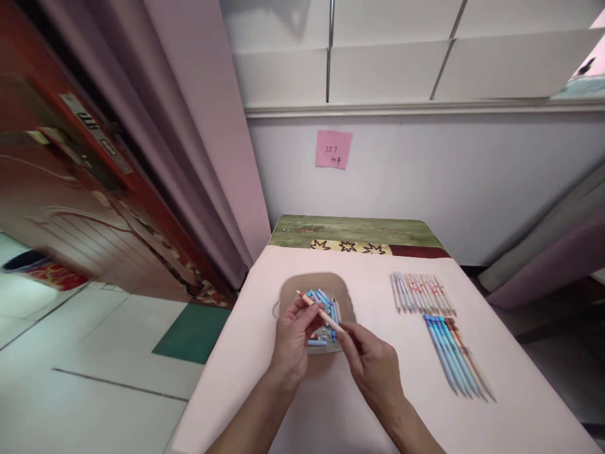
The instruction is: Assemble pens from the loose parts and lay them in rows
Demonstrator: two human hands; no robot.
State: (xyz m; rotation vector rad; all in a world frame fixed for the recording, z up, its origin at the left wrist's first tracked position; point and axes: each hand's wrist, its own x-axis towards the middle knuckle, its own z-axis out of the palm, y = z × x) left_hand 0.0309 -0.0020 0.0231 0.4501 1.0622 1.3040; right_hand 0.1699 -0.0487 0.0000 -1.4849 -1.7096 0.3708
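A pale pen with an orange-brown upper part (326, 317) is held slantwise between both hands, over the near part of a beige basket (350, 309). My left hand (293, 331) pinches it around its upper half, and my right hand (371, 359) grips its lower right end. Inside the basket lie several blue pen parts (326, 296), partly hidden by my hands. To the right, a row of clear patterned pens (420, 293) lies on the pink-white tabletop. Just below that row are several blue pens (449, 356) and a few orange-brown and beige pens (467, 359), side by side.
The table (227, 391) has a green patterned far edge (350, 227) against the wall. A pink note (333, 149) is stuck on the wall. Left of the table are a purple curtain (189, 126), a red door (85, 208) and a green floor mat (189, 331).
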